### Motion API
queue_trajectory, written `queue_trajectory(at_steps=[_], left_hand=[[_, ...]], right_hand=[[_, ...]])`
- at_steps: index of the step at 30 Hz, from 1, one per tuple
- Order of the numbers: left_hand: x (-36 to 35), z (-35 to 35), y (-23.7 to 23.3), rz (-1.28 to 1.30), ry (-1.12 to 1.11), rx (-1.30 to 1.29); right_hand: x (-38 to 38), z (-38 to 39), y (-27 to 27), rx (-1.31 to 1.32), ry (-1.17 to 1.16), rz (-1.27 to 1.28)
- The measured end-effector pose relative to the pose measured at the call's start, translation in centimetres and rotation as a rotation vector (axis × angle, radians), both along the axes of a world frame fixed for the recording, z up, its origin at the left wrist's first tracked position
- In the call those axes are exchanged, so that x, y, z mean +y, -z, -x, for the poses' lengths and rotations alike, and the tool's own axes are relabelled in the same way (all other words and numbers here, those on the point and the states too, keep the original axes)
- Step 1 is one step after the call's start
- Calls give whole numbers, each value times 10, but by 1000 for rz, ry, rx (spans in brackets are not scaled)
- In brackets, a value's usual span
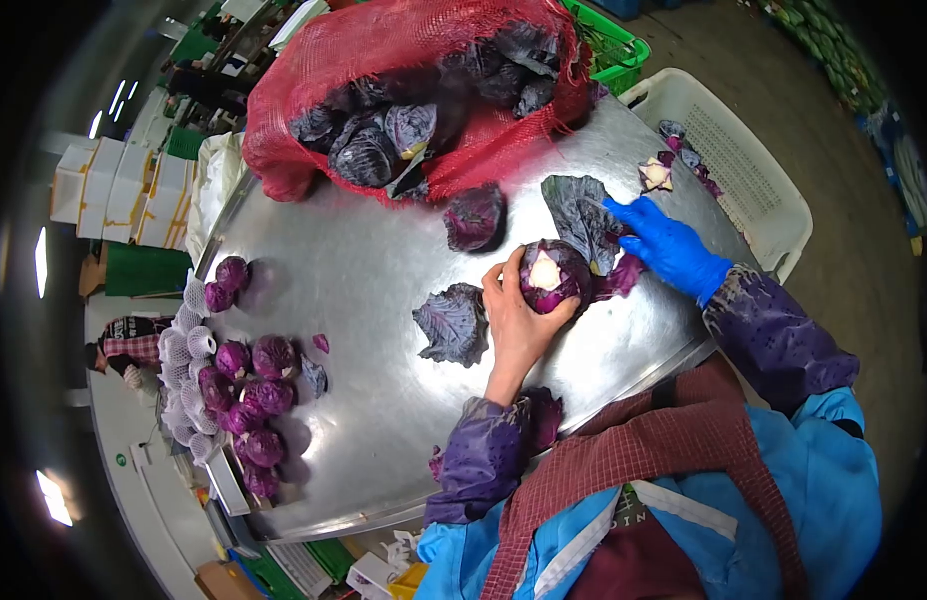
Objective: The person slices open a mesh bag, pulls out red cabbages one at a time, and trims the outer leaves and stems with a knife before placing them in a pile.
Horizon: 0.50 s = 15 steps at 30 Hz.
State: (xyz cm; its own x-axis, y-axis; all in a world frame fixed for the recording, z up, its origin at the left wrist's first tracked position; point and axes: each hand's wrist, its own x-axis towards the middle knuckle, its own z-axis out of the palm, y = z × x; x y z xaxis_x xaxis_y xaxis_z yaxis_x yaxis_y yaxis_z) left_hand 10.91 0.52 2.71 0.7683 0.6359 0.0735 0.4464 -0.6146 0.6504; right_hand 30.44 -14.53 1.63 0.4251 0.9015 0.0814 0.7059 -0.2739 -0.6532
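A red cabbage, its pale cut stem facing up, is gripped in my bare left hand, with thumb and fingers around its sides. My right hand, in a blue glove, is to the right of it with fingers stretched out and apart. Its fingertips overlap the edge of a large dark outer leaf. Purple leaf scraps lie below the glove beside the cabbage. A loose dark leaf rests left of my left hand, and a curled purple leaf is farther up the metal table.
A red mesh sack of untrimmed cabbages lies at the back. Trimmed cabbages sit at the left beside white foam nets. On the right are a cut stem piece and a white basket. Another person stands far left.
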Motion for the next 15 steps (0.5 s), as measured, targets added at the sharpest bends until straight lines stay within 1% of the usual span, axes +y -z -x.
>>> queue_trajectory(at_steps=[1, 2, 4, 5, 7, 11, 13, 14, 15], left_hand=[[-2, -4, 0, -21, -4, -39], [-3, -8, 0, -43, -10, -80], [-3, -11, 2, -70, -15, -83], [-4, -12, 3, -68, -15, -87], [-4, -13, 3, -66, -17, -90], [-5, -20, 4, -101, -49, -81], [-2, -25, 4, -107, -83, -82], [-1, -25, 5, -107, -79, -80], [0, -26, 5, -95, -91, -82]], right_hand=[[10, 5, -1, 56, -128, -193], [16, 11, -7, 51, -122, -196], [22, 33, -24, 12, -284, -43], [24, 37, -24, 14, -281, -44], [30, 44, -22, -127, -200, -39], [47, 48, -27, -156, -123, 52], [60, 36, -33, -240, -183, 183], [65, 27, -30, -237, -180, 183], [72, 16, -25, -291, -287, 131]])
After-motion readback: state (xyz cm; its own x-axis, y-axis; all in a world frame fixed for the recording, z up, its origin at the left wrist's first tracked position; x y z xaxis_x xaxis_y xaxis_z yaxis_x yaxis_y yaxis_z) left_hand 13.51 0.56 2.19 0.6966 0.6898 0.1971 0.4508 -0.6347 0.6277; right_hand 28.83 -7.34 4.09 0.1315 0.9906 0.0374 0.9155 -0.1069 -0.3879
